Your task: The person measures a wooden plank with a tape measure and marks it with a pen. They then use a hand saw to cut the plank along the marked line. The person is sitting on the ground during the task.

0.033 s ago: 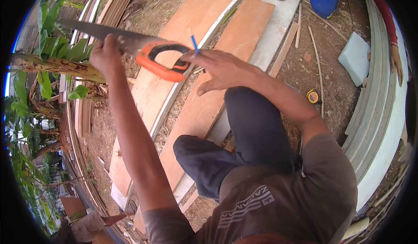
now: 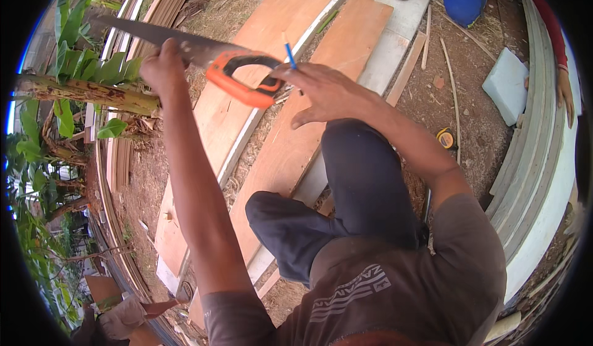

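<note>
A handsaw [image 2: 244, 77] with an orange and black handle is held up over the boards, its blade pointing to the far left. My left hand [image 2: 165, 69] is closed round the blade, partway along it. At the handle's near end, the fingertips of my right hand [image 2: 330, 96] meet the grip, or lie just over it. A blue pencil [image 2: 289, 54] sticks up from between the fingers of that hand, while its thumb stands apart. Below the hands lies a reddish-brown wooden board [image 2: 272, 154], beside my bent knee.
Another wide board [image 2: 216, 126] lies to the left. A yellow tape measure [image 2: 445, 138] and a pale block [image 2: 506, 86] rest on the soil to the right. Long grey planks [image 2: 525, 142] line the right side, where another person's hand [image 2: 565, 96] rests. Banana plants [image 2: 92, 92] stand at left.
The saw and both my hands have shifted slightly to the right. My hold on the blade and the pencil looks the same.
</note>
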Available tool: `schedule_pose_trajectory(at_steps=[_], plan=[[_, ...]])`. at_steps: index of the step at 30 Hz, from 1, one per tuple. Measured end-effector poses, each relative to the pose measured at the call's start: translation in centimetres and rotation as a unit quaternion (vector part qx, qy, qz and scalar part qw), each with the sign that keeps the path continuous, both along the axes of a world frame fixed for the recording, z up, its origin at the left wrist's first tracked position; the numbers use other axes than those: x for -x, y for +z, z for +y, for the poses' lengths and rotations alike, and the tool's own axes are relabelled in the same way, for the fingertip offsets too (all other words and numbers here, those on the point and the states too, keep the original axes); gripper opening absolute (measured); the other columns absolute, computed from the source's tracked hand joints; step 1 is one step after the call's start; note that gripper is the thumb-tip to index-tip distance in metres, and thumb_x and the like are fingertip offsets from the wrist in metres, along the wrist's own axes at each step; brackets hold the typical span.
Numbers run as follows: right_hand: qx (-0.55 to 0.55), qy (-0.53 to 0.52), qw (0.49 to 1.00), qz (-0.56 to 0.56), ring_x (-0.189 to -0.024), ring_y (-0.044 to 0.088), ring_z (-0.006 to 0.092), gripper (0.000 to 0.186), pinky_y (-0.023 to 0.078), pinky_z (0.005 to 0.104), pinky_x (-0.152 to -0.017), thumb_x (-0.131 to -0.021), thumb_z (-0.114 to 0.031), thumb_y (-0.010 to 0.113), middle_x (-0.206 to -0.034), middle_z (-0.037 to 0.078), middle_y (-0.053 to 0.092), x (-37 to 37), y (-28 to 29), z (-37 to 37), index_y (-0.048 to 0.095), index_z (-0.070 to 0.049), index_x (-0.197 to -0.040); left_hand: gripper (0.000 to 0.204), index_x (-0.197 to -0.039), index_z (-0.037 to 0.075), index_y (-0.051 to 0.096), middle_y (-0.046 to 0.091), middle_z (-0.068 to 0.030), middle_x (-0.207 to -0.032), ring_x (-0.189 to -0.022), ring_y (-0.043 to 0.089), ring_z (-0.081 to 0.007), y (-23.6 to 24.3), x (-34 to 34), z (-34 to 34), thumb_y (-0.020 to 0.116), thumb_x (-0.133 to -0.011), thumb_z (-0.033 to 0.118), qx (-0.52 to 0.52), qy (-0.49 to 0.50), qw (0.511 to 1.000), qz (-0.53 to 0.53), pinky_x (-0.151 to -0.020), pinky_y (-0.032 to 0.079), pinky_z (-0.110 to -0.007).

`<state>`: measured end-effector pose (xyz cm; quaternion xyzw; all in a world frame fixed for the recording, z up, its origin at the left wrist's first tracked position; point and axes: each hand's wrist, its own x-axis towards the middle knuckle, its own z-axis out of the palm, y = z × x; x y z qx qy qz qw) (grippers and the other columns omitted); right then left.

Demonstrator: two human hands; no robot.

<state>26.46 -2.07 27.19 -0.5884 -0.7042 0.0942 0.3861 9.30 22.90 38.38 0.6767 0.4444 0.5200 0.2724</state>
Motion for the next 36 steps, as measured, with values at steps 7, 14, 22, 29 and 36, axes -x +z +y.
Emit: schedule_pose_trajectory(at_steps=[7, 14, 22, 29, 36], plan=[[-0.129, -0.189, 0.971, 0.071, -0.102, 0.068, 0.0311, 0.056, 0.057, 0.0389, -0.086, -0.083, -0.023, 0.08, -0.117, 0.013, 0.068, -7.6, -12.1, -5.0, 0.057, -0.007, -0.132, 0.027, -0.074, -0.011, 0.061, 0.065, -0.0186, -0.066, -0.045, 0.062, -0.0212, -12.6, -14.1, -5.3, 0.068, -0.086, 0.012, 0.22, -0.119, 0.965, -0.074, -0.038, 0.048, -0.034], [0.045, -0.269, 0.676, 0.685, -0.103, 0.068, 0.0215, 0.042, 0.058, 0.0375, -0.085, -0.103, -0.025, 0.057, -0.117, 0.013, 0.066, -8.4, -23.3, -13.4, 0.053, 0.004, -0.133, 0.065, -0.14, -0.001, 0.054, 0.056, -0.0253, -0.137, -0.125, 0.056, -0.0382, -25.3, -13.0, -10.7, 0.053, -0.101, 0.051, 0.015, -0.143, 0.957, 0.254, -0.104, 0.042, -0.052], [0.071, -0.307, 0.539, 0.781, -0.113, 0.066, 0.0233, 0.043, 0.063, 0.0381, -0.084, -0.106, -0.018, 0.049, -0.126, 0.012, 0.059, -6.2, -30.0, -21.3, 0.043, -0.006, -0.148, 0.09, -0.159, 0.008, 0.029, 0.023, -0.0242, -0.165, -0.154, 0.017, -0.0428, -34.5, -11.8, -11.2, 0.047, -0.096, 0.07, -0.012, -0.2, 0.853, 0.482, -0.122, 0.013, -0.06], [0.059, -0.265, 0.562, 0.781, -0.116, 0.062, 0.0206, 0.05, 0.054, 0.0367, -0.097, -0.104, -0.013, 0.051, -0.134, 0.011, 0.058, -6.3, -31.8, -22.7, 0.041, -0.003, -0.151, 0.091, -0.16, 0.007, 0.026, 0.02, -0.0244, -0.165, -0.154, 0.014, -0.0434, -37.6, -13.1, -11.0, 0.048, -0.096, 0.068, 0.003, -0.199, 0.869, 0.453, -0.121, 0.012, -0.061], [0.121, -0.339, 0.57, 0.739, -0.12, 0.057, 0.0188, 0.05, 0.046, 0.0357, -0.104, -0.103, -0.017, 0.055, -0.136, 0.013, 0.058, -5.2, -29.5, -22.4, 0.044, -0.001, -0.149, 0.087, -0.16, 0.007, 0.026, 0.021, -0.0234, -0.166, -0.155, 0.014, -0.0419, -39.0, -12.8, -10.9, 0.049, -0.098, 0.063, 0.019, -0.196, 0.87, 0.452, -0.122, 0.007, -0.06]])
